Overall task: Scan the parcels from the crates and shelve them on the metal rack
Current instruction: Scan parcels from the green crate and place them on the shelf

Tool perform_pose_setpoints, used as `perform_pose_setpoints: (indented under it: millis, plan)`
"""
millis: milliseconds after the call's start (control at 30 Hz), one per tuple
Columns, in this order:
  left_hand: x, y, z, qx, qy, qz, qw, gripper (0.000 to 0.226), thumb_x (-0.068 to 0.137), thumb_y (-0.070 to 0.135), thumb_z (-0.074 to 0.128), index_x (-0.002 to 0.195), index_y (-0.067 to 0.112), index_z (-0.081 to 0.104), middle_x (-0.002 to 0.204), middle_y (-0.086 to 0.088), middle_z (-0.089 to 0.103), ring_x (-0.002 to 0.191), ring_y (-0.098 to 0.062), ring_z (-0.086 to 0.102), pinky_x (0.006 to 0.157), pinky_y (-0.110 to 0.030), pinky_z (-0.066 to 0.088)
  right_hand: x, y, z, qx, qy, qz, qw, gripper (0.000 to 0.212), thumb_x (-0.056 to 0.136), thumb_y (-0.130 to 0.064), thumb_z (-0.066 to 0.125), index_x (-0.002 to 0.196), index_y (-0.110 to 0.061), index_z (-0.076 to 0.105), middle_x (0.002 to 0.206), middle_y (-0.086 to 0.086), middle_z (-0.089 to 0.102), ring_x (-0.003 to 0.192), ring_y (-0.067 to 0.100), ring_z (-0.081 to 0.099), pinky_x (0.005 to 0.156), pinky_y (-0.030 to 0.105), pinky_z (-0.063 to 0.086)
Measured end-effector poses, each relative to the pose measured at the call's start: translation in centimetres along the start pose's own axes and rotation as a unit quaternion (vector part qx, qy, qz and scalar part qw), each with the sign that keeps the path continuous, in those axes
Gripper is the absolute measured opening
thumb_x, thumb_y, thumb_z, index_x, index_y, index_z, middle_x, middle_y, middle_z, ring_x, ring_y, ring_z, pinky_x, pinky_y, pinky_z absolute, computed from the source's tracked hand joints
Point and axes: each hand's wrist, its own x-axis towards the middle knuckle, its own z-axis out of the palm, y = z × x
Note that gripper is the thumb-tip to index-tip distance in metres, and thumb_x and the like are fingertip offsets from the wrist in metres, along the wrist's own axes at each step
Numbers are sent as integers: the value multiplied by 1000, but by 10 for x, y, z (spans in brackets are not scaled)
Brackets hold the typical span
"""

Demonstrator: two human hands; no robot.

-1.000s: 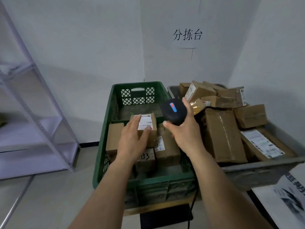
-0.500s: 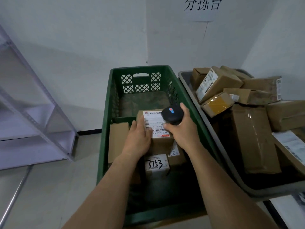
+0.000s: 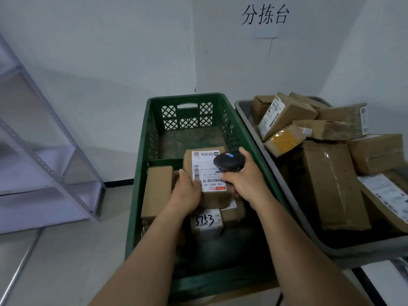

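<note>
Scanning is the step in hand: the parcel [image 3: 206, 173] lies label up on other boxes inside the green crate [image 3: 183, 98]. My left hand [image 3: 187, 193] grips its left edge, and my right hand [image 3: 245, 182] is clasped round the scanner [image 3: 228, 161] just above the label. Next, I think, comes lifting it out toward the rack [image 3: 44, 204] at my left.

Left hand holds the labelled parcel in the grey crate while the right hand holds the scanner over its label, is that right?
Not quite. The head view shows the labelled parcel in the green crate, not the grey crate beside it. The rest stands: the left hand holds it while the right hand holds the scanner over its label.
</note>
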Motion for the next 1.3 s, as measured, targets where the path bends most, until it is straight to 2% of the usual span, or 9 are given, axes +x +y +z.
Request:
perform_pose_setpoints:
  millis: [100, 200, 267, 433, 567, 733, 933, 1100, 1300]
  plan:
    - [-10, -3, -1, -62, 19, 26, 998, 33, 96, 17, 46, 128, 11, 40, 123, -7, 62, 113, -25, 59, 99, -43, 46, -13, -7, -8, 13, -6, -40, 999, 102, 78, -5, 77, 154, -35, 17, 127, 14, 62, 68, 9, 51, 49, 17, 44]
    - [-27, 2, -3, -126, 27, 70, 989, 26, 93, 14, 53, 117, 21, 48, 117, -2, 65, 105, -18, 63, 93, -43, 52, -31, -24, -22, 22, 8, -103, 994, 101, 79, -7, 75, 155, -35, 15, 128, 14, 61, 82, 14, 54, 71, 26, 49]
    - [-41, 9, -6, -155, 35, 110, 981, 31, 87, 27, 60, 116, 32, 50, 120, -2, 62, 105, -17, 63, 91, -44, 53, -45, -35, -34, 32, 16, -137, 990, 99, 81, -5, 74, 155, -36, 15, 129, 10, 59, 82, 12, 56, 64, 20, 50]
    - [-77, 30, -17, -113, 50, 198, 972, 78, 85, 37, 65, 144, 49, 15, 139, 8, 27, 126, -19, 43, 102, -46, 44, -85, -49, -57, 71, 21, -193, 978, 98, 83, -4, 74, 154, -37, 16, 132, 13, 58, 78, 8, 55, 51, 11, 46]
    - [-107, 38, -16, -130, 2, 257, 957, 91, 85, 36, 67, 141, 57, -2, 127, 24, 51, 117, -2, 52, 100, -29, 47, -121, -55, -76, 82, 38, -220, 971, 96, 83, -1, 73, 154, -35, 18, 127, 15, 61, 53, -2, 57, 45, 14, 44]
    - [-142, 39, -6, -186, -31, 267, 945, 96, 64, 48, 79, 120, 80, 8, 130, 14, 59, 120, -14, 56, 102, -51, 43, -164, -60, -106, 56, 61, -250, 965, 96, 83, -5, 74, 155, -36, 18, 125, 13, 63, 49, -2, 56, 46, 14, 44]
    - [-183, 41, 4, -189, -46, 308, 931, 122, 59, 39, 83, 137, 60, -9, 135, 5, 56, 121, -14, 55, 104, -47, 43, -207, -62, -127, 54, 54, -268, 961, 96, 83, -5, 75, 154, -37, 18, 129, 7, 61, 55, 0, 56, 48, 15, 46]
    - [-199, 41, 4, -209, -4, 324, 922, 116, 75, 12, 78, 147, 43, -8, 137, 1, 53, 120, -14, 56, 101, -42, 47, -245, -64, -128, 46, 51, -272, 960, 95, 83, -4, 74, 153, -39, 19, 126, 3, 61, 46, 1, 54, 46, 15, 46]
    - [-199, 38, -19, -210, 25, 345, 915, 110, 80, 7, 72, 149, 37, -9, 116, 23, 53, 95, 18, 56, 74, -5, 48, -294, -49, -109, 92, 38, -282, 954, 90, 81, 0, 74, 139, -50, 27, 112, 10, 64, 50, 12, 55, 48, 21, 48]
